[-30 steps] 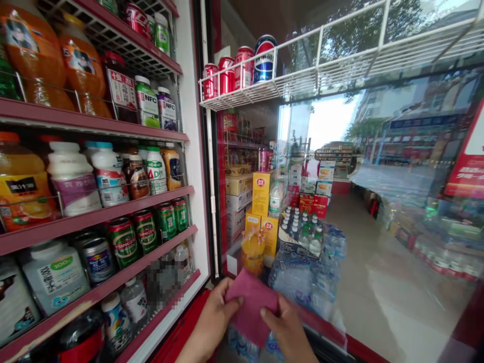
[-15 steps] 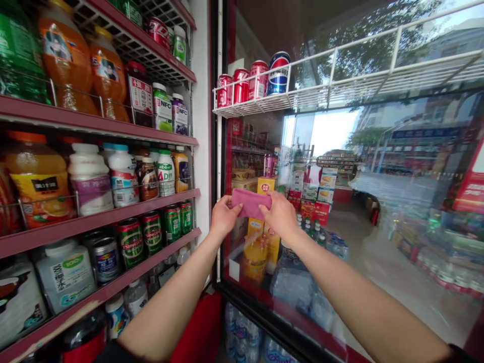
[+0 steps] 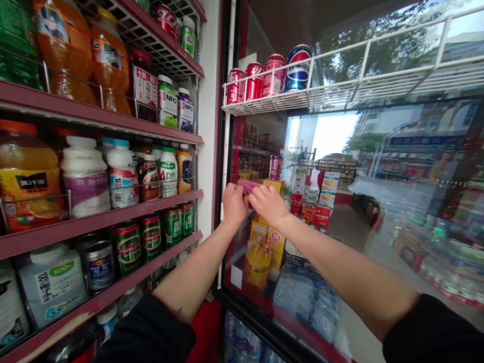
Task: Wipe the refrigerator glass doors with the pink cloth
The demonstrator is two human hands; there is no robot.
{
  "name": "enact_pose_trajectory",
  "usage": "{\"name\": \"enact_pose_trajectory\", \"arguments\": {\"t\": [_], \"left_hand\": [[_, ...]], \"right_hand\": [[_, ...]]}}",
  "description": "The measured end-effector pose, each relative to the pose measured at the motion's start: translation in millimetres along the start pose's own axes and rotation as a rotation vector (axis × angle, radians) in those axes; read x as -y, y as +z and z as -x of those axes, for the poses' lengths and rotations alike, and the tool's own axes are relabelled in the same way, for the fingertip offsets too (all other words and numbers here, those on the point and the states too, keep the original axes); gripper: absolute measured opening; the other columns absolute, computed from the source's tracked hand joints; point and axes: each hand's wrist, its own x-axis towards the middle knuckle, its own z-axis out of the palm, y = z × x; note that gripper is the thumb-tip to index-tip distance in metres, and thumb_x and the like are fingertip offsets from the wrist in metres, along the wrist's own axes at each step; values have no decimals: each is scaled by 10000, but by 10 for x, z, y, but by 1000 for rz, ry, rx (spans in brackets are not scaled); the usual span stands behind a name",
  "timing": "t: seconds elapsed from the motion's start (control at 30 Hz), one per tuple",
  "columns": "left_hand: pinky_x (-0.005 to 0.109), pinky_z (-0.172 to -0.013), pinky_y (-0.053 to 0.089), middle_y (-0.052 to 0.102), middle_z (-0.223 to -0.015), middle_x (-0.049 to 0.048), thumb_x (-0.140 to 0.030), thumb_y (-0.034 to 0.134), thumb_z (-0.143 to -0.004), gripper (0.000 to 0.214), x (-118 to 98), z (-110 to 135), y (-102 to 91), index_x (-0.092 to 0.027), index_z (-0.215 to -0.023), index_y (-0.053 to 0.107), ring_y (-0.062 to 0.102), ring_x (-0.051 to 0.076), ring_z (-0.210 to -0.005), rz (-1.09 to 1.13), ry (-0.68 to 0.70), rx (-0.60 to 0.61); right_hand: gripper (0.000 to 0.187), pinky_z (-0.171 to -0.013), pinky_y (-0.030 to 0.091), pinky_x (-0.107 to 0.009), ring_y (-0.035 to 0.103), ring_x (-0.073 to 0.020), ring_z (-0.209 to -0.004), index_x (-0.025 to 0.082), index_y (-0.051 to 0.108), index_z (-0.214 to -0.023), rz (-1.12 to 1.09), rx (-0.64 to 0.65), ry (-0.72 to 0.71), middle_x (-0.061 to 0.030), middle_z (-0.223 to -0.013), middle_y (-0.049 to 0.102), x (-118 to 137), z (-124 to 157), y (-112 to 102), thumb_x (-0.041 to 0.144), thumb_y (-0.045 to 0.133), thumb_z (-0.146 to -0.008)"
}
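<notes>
Both my hands are raised in front of the glass door of a drinks cooler (image 3: 302,151), close together. A pink cloth (image 3: 250,186) is pinched between them, and most of it is hidden by my fingers. My left hand (image 3: 235,203) grips the cloth's left end, and my right hand (image 3: 267,202) covers its right end. I cannot tell whether the cloth touches the glass. Dark sleeves cover my forearms near the bottom of the view.
Red shelves (image 3: 98,214) with juice bottles, milk drinks and green Tsingtao beer cans (image 3: 128,247) stand to the left. A white wire rack (image 3: 272,103) holds red cans and a Pepsi can (image 3: 298,68). Boxes and shrink-wrapped water bottles (image 3: 306,302) stand behind the glass.
My hands have risen from low near the door and moved closer together. The cloth, once broad and visible, is now gathered between them. The view has turned slightly right.
</notes>
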Motion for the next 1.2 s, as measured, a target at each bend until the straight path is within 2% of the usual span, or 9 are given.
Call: {"name": "enact_pose_trajectory", "arguments": {"t": [0.17,0.3,0.53,0.63,0.7,0.77,0.93,1.1,1.2], "left_hand": [[319,-859,460,596,-952,41,-152,560,-963,135,-8,51,17,-220,-851,593,556,187,-879,-30,126,98],[309,-865,502,599,-991,32,-141,512,-987,146,64,75,46,-216,-942,629,577,176,-874,-38,166,96],[435,-1146,518,589,-1348,160,-194,602,-962,395,112,211,6,-153,-1354,624,618,270,-1277,-51,289,115],[456,-1176,511,522,-1507,179,-233,666,-934,563,78,246,-12,-169,-1484,559,592,301,-1366,-68,309,143],[449,-1132,543,527,-1516,162,-190,637,-928,568,55,235,-18,-209,-1491,561,631,288,-1313,-88,296,160],[439,-1097,565,546,-1493,149,-172,616,-927,572,40,212,-22,-236,-1493,563,661,274,-1258,-109,284,168],[495,-1150,544,512,-1517,220,-304,661,-958,665,36,230,-26,-142,-1580,488,582,350,-1399,-155,312,168],[538,-1157,540,475,-1591,247,-254,584,-999,641,57,341,36,-143,-1616,449,514,361,-1462,-214,333,153],[560,-1180,525,466,-1634,246,-272,548,-1030,630,85,372,93,-136,-1633,424,515,361,-1463,-243,337,138]], "right_hand": [[423,-964,425,-491,548,-319,-1163,75,696,-1355,9,-47,-63,-212,-1292,698,212,139,0,104,365,-1094],[349,-871,490,-448,606,-300,-1059,74,734,-1275,10,-14,-84,-201,-1200,727,350,233,-15,91,457,-1062],[395,-980,448,-529,528,-407,-1305,9,679,-1379,154,-119,200,-276,-1483,636,52,199,-143,85,483,-1044],[329,-886,456,-469,592,-340,-1116,67,710,-1294,111,-124,49,-235,-1302,704,87,246,-172,127,475,-1073],[278,-831,464,-430,610,-293,-978,130,734,-1173,60,-62,-135,-153,-1093,726,176,312,-130,133,471,-1082],[260,-818,487,-413,626,-278,-946,148,735,-1090,28,-8,-174,-123,-1025,717,240,372,-54,122,476,-1079],[403,-1135,488,-506,615,-352,-1299,6,658,-1410,105,-80,41,-246,-1434,680,196,417,108,87,536,-1034],[408,-1141,508,-584,607,-412,-1346,-32,717,-1358,167,-70,-55,-273,-1410,708,221,435,187,109,522,-1028],[478,-1205,463,-653,554,-419,-1442,-24,671,-1439,131,-61,-51,-278,-1574,605,236,403,252,92,496,-1010]]}}
